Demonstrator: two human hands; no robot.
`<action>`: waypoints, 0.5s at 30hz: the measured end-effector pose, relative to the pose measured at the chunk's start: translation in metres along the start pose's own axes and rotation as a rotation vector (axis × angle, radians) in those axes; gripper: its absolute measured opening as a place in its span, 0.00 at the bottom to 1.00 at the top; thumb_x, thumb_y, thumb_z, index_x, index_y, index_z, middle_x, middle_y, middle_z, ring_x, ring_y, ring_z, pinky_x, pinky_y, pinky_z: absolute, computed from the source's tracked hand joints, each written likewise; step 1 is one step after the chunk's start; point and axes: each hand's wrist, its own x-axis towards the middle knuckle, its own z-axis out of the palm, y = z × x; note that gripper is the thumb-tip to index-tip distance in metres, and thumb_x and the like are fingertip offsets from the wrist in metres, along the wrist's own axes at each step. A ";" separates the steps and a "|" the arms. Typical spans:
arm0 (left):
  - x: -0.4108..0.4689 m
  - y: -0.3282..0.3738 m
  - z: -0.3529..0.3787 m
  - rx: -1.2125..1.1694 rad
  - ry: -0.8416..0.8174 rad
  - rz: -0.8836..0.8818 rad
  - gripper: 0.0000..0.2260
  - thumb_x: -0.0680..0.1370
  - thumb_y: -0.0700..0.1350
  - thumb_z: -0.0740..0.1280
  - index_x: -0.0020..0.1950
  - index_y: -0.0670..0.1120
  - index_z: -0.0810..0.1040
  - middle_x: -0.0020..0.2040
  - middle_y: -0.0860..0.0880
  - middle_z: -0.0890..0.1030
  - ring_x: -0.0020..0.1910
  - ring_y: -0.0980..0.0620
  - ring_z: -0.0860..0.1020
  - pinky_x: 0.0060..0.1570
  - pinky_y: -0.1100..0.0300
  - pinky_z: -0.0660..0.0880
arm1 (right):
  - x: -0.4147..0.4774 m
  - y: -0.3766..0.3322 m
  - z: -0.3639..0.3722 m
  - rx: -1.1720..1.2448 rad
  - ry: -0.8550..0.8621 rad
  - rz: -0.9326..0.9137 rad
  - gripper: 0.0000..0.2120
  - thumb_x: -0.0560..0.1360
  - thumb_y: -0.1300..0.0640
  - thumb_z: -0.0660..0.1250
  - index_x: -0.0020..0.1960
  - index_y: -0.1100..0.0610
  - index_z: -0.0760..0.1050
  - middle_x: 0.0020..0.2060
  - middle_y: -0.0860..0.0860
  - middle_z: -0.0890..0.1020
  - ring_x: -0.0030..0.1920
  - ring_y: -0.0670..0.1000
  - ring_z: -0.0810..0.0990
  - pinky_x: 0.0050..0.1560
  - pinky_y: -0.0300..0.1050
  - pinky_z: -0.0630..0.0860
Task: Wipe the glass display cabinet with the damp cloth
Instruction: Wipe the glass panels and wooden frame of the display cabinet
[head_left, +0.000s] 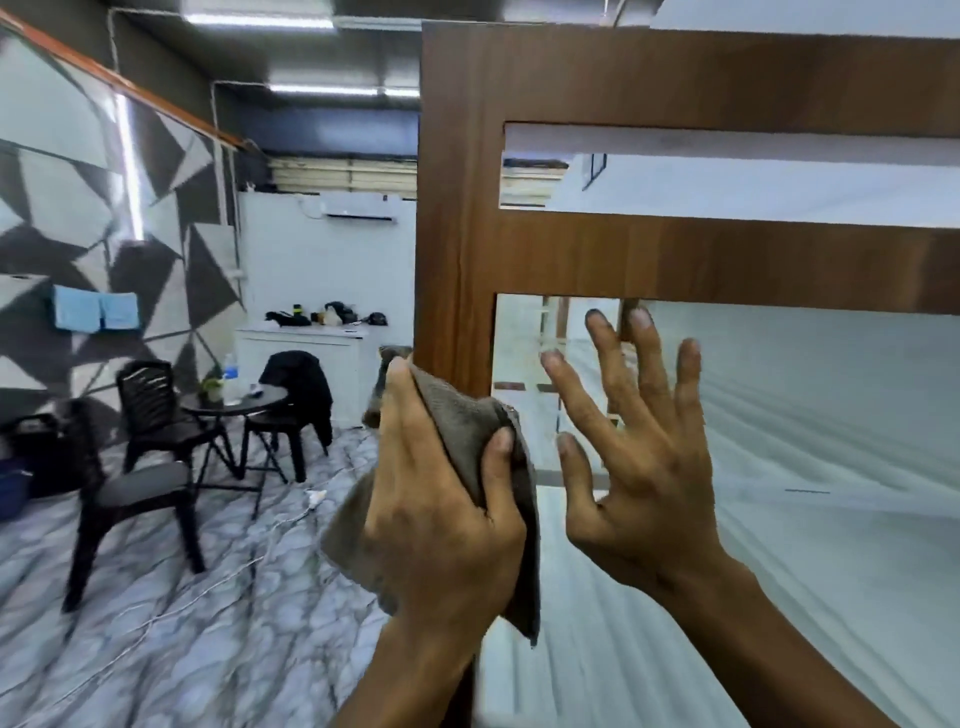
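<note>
The display cabinet (457, 218) has a brown wooden frame and glass panes (779, 415) that fill the right half of the head view. My left hand (441, 499) grips a grey-brown cloth (467, 415) bunched against the frame's left upright, with part of the cloth hanging below the hand. My right hand (639, 447) is raised in front of the lower pane with fingers spread and straight; its fingertips reach up near the horizontal wooden rail. Whether the palm touches the glass cannot be told.
To the left stand a small round black table (236, 402) with bottles and black chairs (135, 478) on a marble-pattern floor. A white counter (306, 353) with dark items sits at the back. Blue cloths (96, 309) hang on the patterned wall.
</note>
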 end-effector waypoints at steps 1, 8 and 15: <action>-0.003 0.001 0.000 0.050 0.017 0.046 0.37 0.82 0.59 0.61 0.84 0.42 0.54 0.82 0.42 0.64 0.80 0.48 0.63 0.77 0.62 0.61 | -0.003 0.008 -0.007 -0.032 0.002 -0.005 0.30 0.77 0.54 0.65 0.78 0.53 0.68 0.81 0.59 0.62 0.83 0.62 0.52 0.80 0.71 0.45; -0.009 -0.007 0.004 0.348 0.012 0.323 0.30 0.86 0.53 0.56 0.81 0.34 0.57 0.82 0.35 0.58 0.84 0.39 0.54 0.83 0.46 0.53 | -0.024 0.051 -0.036 -0.027 -0.036 0.049 0.31 0.79 0.43 0.60 0.80 0.51 0.65 0.82 0.58 0.59 0.84 0.63 0.51 0.80 0.73 0.43; -0.003 -0.011 0.008 0.335 -0.046 0.466 0.28 0.83 0.50 0.61 0.81 0.41 0.64 0.83 0.38 0.56 0.85 0.42 0.47 0.82 0.41 0.46 | -0.026 0.062 -0.038 0.006 -0.037 -0.023 0.32 0.78 0.46 0.64 0.81 0.53 0.65 0.83 0.58 0.58 0.84 0.62 0.51 0.81 0.69 0.44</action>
